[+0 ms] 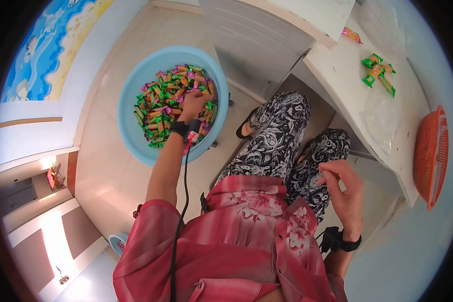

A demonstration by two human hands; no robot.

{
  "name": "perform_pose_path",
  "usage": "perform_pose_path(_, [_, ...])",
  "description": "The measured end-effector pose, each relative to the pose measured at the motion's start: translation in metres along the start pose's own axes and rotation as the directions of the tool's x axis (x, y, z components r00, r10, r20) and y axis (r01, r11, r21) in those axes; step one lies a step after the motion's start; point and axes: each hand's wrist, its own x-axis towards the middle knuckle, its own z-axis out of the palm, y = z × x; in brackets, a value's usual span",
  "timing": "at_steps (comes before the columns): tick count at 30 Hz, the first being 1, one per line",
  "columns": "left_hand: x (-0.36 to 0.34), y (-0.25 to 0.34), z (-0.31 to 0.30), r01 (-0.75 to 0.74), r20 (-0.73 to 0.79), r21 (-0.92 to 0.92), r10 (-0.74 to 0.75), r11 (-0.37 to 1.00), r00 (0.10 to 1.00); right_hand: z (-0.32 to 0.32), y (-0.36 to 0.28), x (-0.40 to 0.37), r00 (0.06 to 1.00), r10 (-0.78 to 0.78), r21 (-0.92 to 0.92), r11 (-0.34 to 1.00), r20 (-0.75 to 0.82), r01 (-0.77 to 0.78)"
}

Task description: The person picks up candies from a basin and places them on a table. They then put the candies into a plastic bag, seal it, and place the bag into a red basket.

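Note:
A round light-blue basin [131, 83] on the floor holds many small wrapped candies [158, 113] in green, orange and pink-purple wrappers. My left hand [193, 103] reaches down into the basin, its fingers bent inward against the candies. What its fingertips hold, if anything, is hidden. Over my lap, at the right, is my right hand [343, 185], with the fingers curled and the thumb near the index fingertip. Nothing shows between them. Several more wrapped candies [376, 72] lie on the white counter [337, 65] at the upper right.
An orange-red plastic basket [427, 157] leans at the wall beside the counter. Clear plastic [381, 123] lies on the counter. A grey cabinet [249, 45] stands beyond the basin. A black cable [182, 201] runs from my left wrist down over my shirt.

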Motion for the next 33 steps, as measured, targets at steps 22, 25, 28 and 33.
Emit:
perform_pose_path(22, [-0.049,0.024,0.000,-0.193,0.220,0.494,0.093,0.848,0.971,0.006,0.019,-0.002,0.996,-0.083,-0.202,0.976,-0.021,0.077])
perform_pose_path(25, [-0.028,0.017,0.008,-0.170,0.257,0.536,0.032,0.827,0.966,0.005,0.023,-0.006,0.993,-0.106,-0.229,0.969,-0.046,0.093])
perform_pose_path(28, [-0.011,0.021,0.003,0.142,0.260,0.354,-0.243,0.924,0.934,0.004,0.028,-0.009,0.993,-0.110,-0.255,0.962,-0.044,0.096])
perform_pose_path(33, [-0.001,0.020,-0.006,0.008,0.393,0.454,-0.208,0.891,0.896,0.002,0.031,-0.007,0.994,-0.100,-0.246,0.965,-0.033,0.089])
